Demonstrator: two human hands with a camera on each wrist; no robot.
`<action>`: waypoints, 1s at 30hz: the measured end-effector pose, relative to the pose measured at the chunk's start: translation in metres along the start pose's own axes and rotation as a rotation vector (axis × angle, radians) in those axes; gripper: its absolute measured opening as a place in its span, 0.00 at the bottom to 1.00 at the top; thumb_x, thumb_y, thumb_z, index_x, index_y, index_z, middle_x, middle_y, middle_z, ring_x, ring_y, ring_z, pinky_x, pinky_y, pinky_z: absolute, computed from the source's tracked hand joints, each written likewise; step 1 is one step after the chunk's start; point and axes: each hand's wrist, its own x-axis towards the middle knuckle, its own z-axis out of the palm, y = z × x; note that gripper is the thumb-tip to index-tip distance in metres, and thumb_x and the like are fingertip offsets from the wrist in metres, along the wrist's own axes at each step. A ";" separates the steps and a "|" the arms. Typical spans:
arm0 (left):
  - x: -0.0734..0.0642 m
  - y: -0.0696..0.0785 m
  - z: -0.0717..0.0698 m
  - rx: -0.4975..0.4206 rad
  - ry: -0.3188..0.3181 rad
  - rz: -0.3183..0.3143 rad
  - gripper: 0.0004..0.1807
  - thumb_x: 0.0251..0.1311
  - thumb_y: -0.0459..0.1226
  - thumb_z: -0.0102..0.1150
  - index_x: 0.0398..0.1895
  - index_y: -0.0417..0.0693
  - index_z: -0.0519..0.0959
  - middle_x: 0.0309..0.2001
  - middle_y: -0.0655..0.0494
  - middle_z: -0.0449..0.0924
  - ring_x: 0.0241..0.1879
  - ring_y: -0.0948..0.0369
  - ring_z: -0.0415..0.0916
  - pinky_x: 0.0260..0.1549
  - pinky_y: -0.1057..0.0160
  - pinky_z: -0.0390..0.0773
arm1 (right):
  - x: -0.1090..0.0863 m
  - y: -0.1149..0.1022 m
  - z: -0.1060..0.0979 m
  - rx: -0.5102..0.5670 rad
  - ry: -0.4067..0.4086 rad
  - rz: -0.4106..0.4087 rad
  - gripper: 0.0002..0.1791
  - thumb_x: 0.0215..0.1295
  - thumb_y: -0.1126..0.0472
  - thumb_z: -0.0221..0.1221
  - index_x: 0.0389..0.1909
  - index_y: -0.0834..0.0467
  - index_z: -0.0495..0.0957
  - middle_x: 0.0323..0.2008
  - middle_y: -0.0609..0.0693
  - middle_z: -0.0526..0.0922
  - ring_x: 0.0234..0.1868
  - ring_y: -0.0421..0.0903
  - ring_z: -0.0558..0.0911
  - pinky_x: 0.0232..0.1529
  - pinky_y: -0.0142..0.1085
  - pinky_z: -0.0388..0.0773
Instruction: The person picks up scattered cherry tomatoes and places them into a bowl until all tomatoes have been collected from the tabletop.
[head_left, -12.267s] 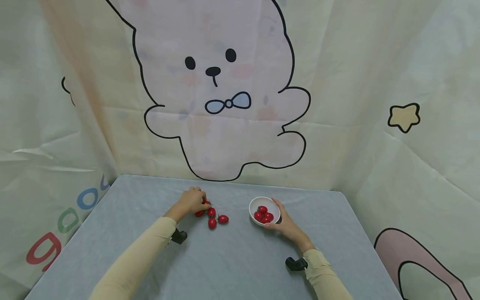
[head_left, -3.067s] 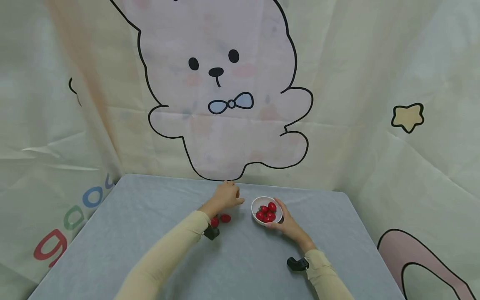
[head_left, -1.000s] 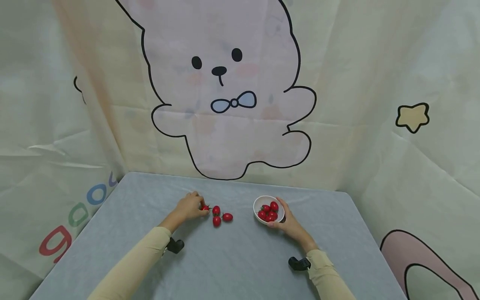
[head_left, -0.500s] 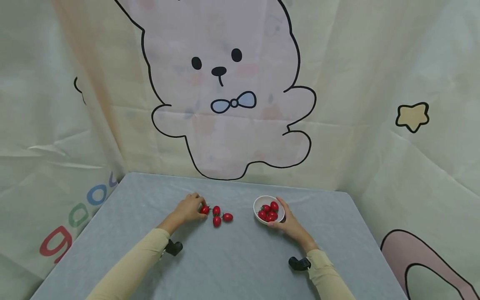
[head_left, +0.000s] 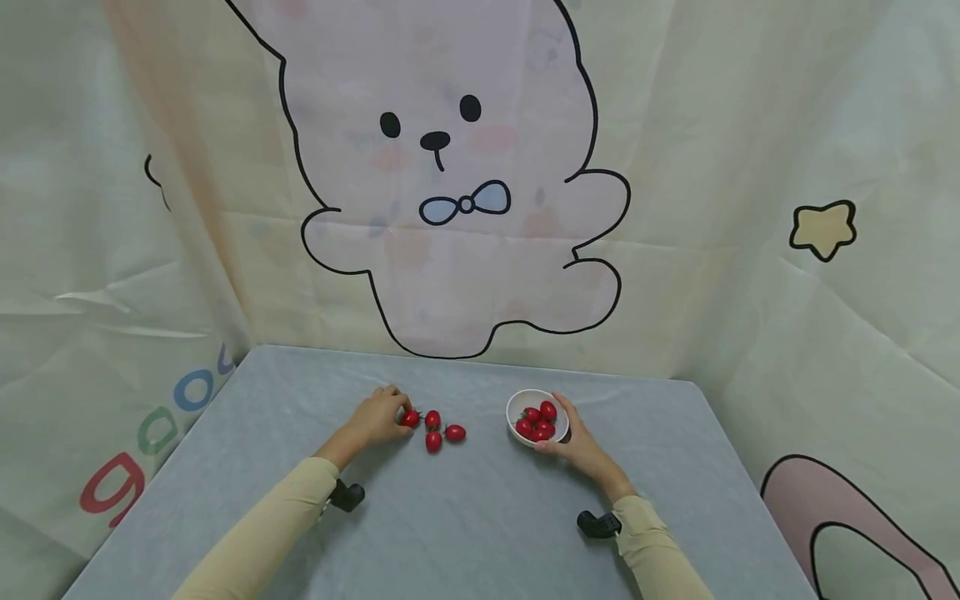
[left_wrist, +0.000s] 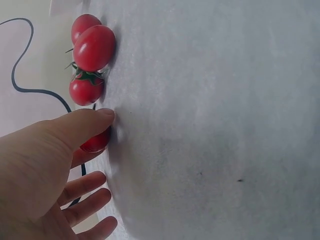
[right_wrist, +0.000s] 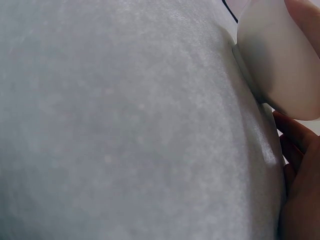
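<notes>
Tomato: small, glossy red cherry tomato [head_left: 409, 418], mid-table, pinched by left hand [head_left: 377, 418] fingers [left_wrist: 75, 131].
Loose tomatoes [head_left: 439, 431]: three, smooth, green-stemmed, just beside.
Bowl [head_left: 519, 402]: round, white, right hand [head_left: 577, 442] fingers curled round it.
Table [head_left: 465, 533]: grey cloth.
Backdrop [head_left: 112, 450]: lettering partly readable, "goo".

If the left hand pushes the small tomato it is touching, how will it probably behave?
The tomato is rounded and smooth, so it would likely roll on the flat grey table rather than slide. Its glossy skin may slip between the fingers of the left hand. It looks small, so probably light, and easy to squash.
</notes>
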 end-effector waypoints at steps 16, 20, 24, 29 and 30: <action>-0.001 0.003 -0.010 -0.015 -0.004 -0.021 0.17 0.47 0.50 0.70 0.37 0.54 0.81 0.50 0.50 0.75 0.47 0.53 0.71 0.41 0.52 0.74 | -0.004 -0.006 0.000 -0.004 0.002 -0.008 0.58 0.48 0.53 0.71 0.74 0.48 0.42 0.75 0.58 0.45 0.76 0.59 0.45 0.70 0.62 0.42; -0.001 0.003 -0.011 -0.018 -0.004 -0.035 0.17 0.47 0.50 0.70 0.37 0.54 0.81 0.51 0.50 0.75 0.49 0.52 0.71 0.42 0.52 0.74 | -0.004 -0.005 0.000 -0.011 -0.002 -0.005 0.59 0.47 0.52 0.71 0.74 0.48 0.41 0.75 0.57 0.45 0.76 0.59 0.45 0.70 0.62 0.42; 0.001 0.003 -0.012 -0.013 -0.002 -0.033 0.17 0.47 0.50 0.70 0.38 0.54 0.81 0.51 0.50 0.75 0.47 0.53 0.71 0.41 0.53 0.73 | -0.003 -0.004 0.001 -0.004 0.000 0.002 0.59 0.47 0.53 0.72 0.74 0.49 0.41 0.75 0.57 0.47 0.76 0.58 0.45 0.70 0.62 0.42; 0.003 0.004 -0.016 -0.003 0.018 -0.010 0.18 0.47 0.51 0.69 0.39 0.52 0.81 0.49 0.50 0.76 0.45 0.54 0.71 0.41 0.53 0.73 | -0.003 -0.005 0.002 0.003 0.008 -0.007 0.59 0.47 0.53 0.71 0.74 0.50 0.42 0.74 0.57 0.48 0.76 0.59 0.46 0.70 0.62 0.42; 0.004 0.005 -0.018 -0.001 0.019 -0.007 0.18 0.48 0.51 0.68 0.39 0.52 0.81 0.49 0.50 0.76 0.45 0.53 0.71 0.42 0.52 0.73 | -0.004 -0.005 0.002 0.002 0.010 -0.009 0.59 0.47 0.53 0.71 0.74 0.50 0.42 0.74 0.57 0.48 0.76 0.59 0.46 0.70 0.62 0.42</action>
